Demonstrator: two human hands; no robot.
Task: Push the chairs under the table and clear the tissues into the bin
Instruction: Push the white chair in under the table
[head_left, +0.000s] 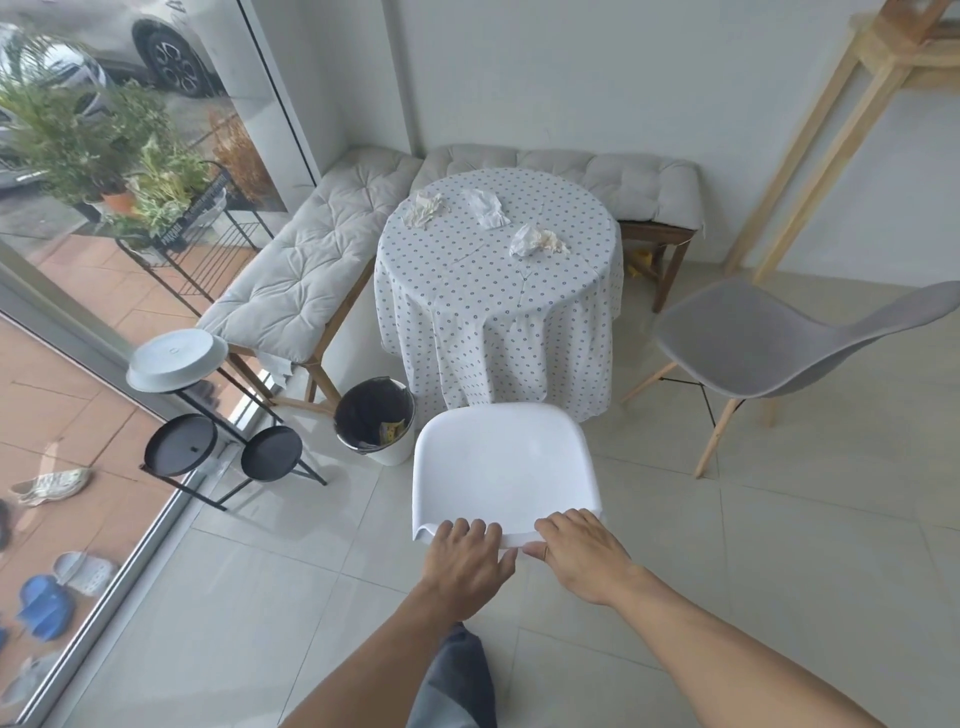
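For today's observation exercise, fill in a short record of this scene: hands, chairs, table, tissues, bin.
hands: left hand and right hand both on the top of the white chair's backrest
white chair: facing the table, front edge at the hanging cloth
grey chair: apart from the table, to its right, untouched
table: round, dotted cloth
tissues: three crumpled clumps on the tabletop
bin: on the floor left of the white chair, dark liner, some rubbish inside

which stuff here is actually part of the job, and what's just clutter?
Job: white chair under left hand and right hand; grey chair; table; three tissues; bin.

Clutter: cushioned benches, black plant stand, wooden frame.
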